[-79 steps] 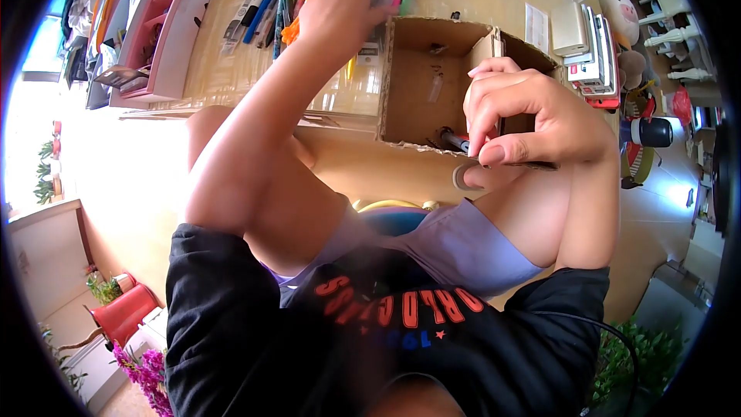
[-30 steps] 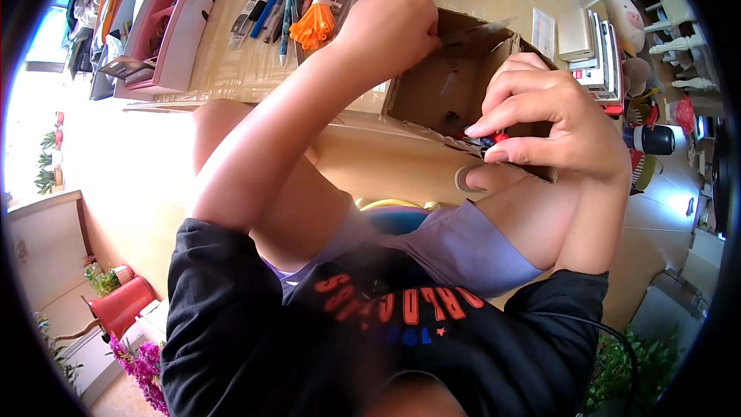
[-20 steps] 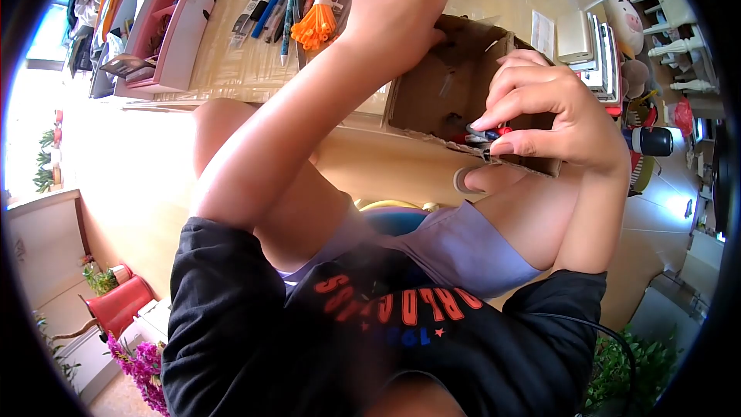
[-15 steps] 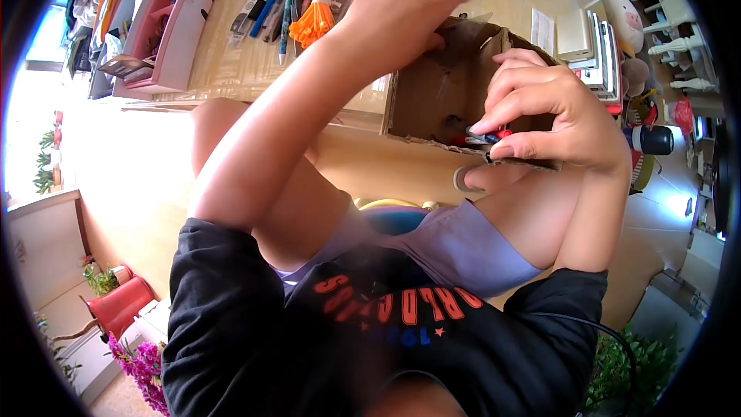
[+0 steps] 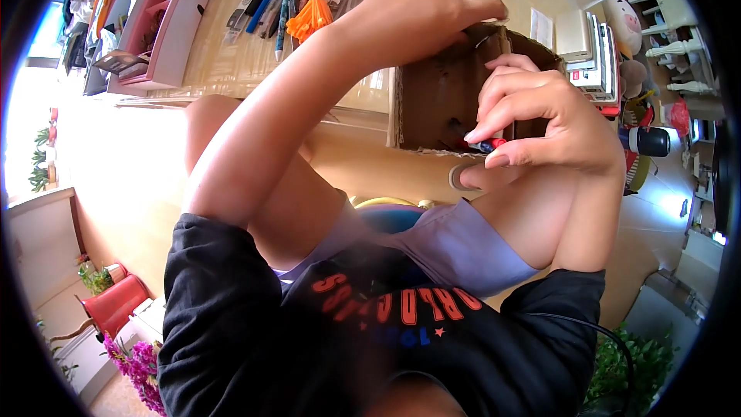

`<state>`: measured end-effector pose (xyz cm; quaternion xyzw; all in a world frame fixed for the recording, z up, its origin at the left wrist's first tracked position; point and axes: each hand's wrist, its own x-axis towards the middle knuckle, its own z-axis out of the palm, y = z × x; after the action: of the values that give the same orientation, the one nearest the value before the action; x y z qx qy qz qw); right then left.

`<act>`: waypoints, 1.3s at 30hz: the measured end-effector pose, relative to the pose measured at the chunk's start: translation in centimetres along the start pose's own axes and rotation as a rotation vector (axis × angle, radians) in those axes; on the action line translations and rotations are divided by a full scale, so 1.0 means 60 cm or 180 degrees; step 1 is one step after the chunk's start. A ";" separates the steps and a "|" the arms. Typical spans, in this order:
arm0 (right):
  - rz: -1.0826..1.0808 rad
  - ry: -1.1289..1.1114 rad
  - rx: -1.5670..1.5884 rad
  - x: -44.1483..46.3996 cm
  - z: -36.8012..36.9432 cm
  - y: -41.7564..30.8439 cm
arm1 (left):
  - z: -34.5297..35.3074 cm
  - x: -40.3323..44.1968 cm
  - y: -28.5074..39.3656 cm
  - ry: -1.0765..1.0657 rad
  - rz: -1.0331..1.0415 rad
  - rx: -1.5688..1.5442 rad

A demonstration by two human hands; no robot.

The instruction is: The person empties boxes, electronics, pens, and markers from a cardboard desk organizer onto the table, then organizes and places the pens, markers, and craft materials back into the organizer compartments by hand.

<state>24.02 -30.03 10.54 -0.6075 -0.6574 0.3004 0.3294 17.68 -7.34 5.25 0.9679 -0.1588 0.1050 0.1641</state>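
Note:
An open cardboard box (image 5: 397,104) stands tilted at the table's near edge. My left hand (image 5: 421,11) rests over its far left rim, thumb on the inner side and forefinger stretched to the right. At the box's near right side, my right hand (image 5: 544,112) is closed in a pinch between thumb and fingers. Between those fingertips shows a small red and dark-blue pen-like thing (image 5: 494,144), mostly covered by the hand. Dark small items lie in the box's shadowed bottom, too dim to name.
Several pens and markers (image 5: 266,0) lie on the table beside an orange bundle (image 5: 315,4) tied in the middle. A pink and white organizer (image 5: 170,19) stands at left. Stacked boxes or books (image 5: 594,54) stand right of the cardboard box. My knees are below the table edge.
My left hand has shifted slightly right along the box rim. The box has tilted or turned a little. My right fingertips have moved slightly left, still pinching the red and blue thing.

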 end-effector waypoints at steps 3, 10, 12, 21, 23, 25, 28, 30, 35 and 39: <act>0.0058 -0.0014 0.0038 0.001 0.000 0.001 | 0.013 -0.003 -0.009 0.0258 0.0264 -0.0233; 0.0077 -0.0003 0.0062 0.000 -0.001 0.004 | 0.016 0.001 -0.021 0.0982 0.0881 -0.0778; 0.0090 0.0006 0.0079 -0.001 -0.001 0.005 | 0.007 -0.001 -0.012 0.1011 0.0741 -0.0930; 0.0162 0.0016 0.0172 -0.002 0.001 0.004 | 0.004 0.002 -0.013 0.1146 0.0636 -0.1309; 0.0187 0.0040 0.0186 -0.002 0.001 0.001 | 0.012 0.005 -0.021 0.1288 0.0891 -0.1158; 0.0214 0.0048 0.0215 -0.002 0.002 0.001 | 0.012 0.007 -0.027 0.1305 0.1088 -0.1071; 0.0286 0.0031 0.0300 -0.002 0.001 0.000 | 0.008 -0.001 -0.016 0.1142 0.0844 -0.1000; 0.0297 0.0018 0.0312 -0.001 0.000 -0.001 | 0.009 -0.003 -0.012 0.1111 0.0752 -0.0960; 0.0262 0.0020 0.0287 -0.002 -0.001 0.002 | 0.018 0.005 -0.016 0.1364 0.1077 -0.0833; 0.0302 -0.0004 0.0297 0.000 -0.002 -0.002 | -0.006 0.001 -0.001 0.1039 0.0806 -0.0705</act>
<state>24.04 -30.03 10.75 -0.6218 -0.6134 0.3464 0.3423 17.68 -7.15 5.59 0.8865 -0.2609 0.2618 0.2783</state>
